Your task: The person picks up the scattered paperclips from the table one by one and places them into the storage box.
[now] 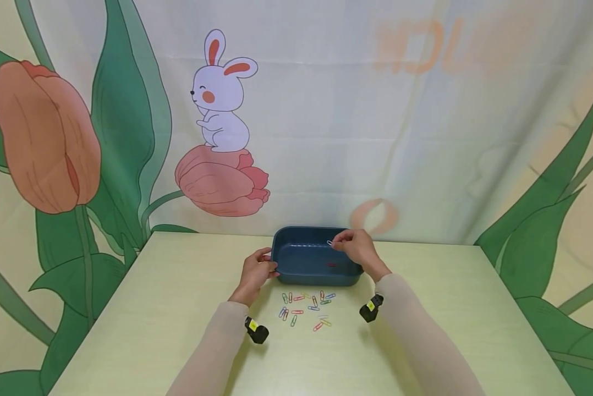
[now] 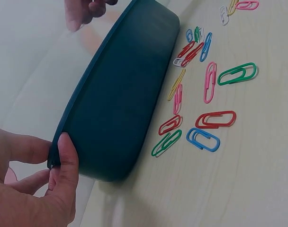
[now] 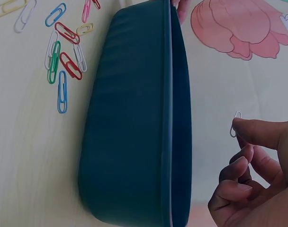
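Two pale sleeves (image 1: 207, 352) reach in from the bottom edge of the head view, a black wrist camera (image 1: 257, 331) on each. Past them, at the lower centre, loose paper clips (image 1: 297, 312) in red, pink, blue, green, yellow and white lie scattered on the pale tabletop (image 1: 177, 330). Just beyond the clips, at the centre, stands a dark blue bin (image 1: 316, 279). The left hand (image 1: 253, 275) grips the rim at its left end, thumb against the outer wall. The right hand (image 1: 358, 247) pinches a white paper clip (image 1: 329, 242) between thumb and finger above the right part of the bin, where something red, too small to make out clearly, lies on the floor inside. Behind hangs a printed curtain (image 1: 306, 110), a white rabbit (image 1: 222, 104) on a pink tulip (image 1: 222, 181) at its upper left.
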The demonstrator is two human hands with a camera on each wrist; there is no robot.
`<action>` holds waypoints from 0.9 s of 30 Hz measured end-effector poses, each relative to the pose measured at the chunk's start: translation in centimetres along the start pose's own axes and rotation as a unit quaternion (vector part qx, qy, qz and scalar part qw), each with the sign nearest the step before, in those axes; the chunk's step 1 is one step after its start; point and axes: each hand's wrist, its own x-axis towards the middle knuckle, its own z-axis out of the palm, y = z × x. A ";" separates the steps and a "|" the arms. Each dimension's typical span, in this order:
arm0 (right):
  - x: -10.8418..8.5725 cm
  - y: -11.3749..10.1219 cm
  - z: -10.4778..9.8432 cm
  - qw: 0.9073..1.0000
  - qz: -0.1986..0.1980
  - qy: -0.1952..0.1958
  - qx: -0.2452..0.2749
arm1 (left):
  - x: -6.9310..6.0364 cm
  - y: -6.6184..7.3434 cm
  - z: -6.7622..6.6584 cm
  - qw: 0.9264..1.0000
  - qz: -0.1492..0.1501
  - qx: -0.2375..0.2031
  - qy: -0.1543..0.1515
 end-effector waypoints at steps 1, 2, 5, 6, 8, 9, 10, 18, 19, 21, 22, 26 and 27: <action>0.2 0.0 0.1 1.000 0.002 0.000 -0.001 | 0.0 0.0 0.0 1.000 -0.001 0.000 0.001; 0.4 0.0 0.3 1.000 0.005 0.000 0.000 | 0.0 0.0 0.0 1.000 -0.001 0.000 0.001; 0.9 0.0 0.7 1.000 0.008 0.004 0.001 | -0.1 0.0 0.1 1.000 0.001 0.001 0.002; 1.1 0.0 0.8 1.000 0.009 0.006 0.002 | -0.1 0.0 0.1 1.000 0.002 0.002 0.002; 1.3 0.1 1.0 1.000 0.011 0.010 0.008 | -0.1 0.0 0.0 1.000 0.003 0.002 0.001; 1.3 0.2 1.2 1.000 0.012 0.012 0.009 | -0.1 0.0 0.0 1.000 0.003 0.003 0.001; 1.4 0.3 1.3 1.000 0.013 0.013 0.013 | -0.1 0.0 0.0 1.000 0.003 0.003 0.001; 1.8 1.1 2.4 1.000 0.016 0.009 0.016 | -0.1 0.1 0.2 1.000 -0.001 0.002 0.002; 1.8 1.2 2.5 1.000 0.018 0.009 0.016 | -0.1 0.1 0.2 1.000 -0.002 0.002 0.002; 1.8 1.3 2.6 1.000 0.021 0.008 0.021 | -0.1 0.1 0.2 1.000 -0.002 0.002 0.002; 1.9 1.4 2.6 0.999 0.021 0.008 0.023 | -0.1 0.1 0.2 1.000 -0.003 0.002 0.002; 1.9 1.4 2.6 0.999 0.029 -0.005 0.033 | 0.0 0.0 0.1 1.000 -0.005 0.002 0.004; 1.8 1.3 2.6 0.999 0.029 -0.010 0.035 | 0.0 0.0 0.1 1.000 -0.006 0.001 0.004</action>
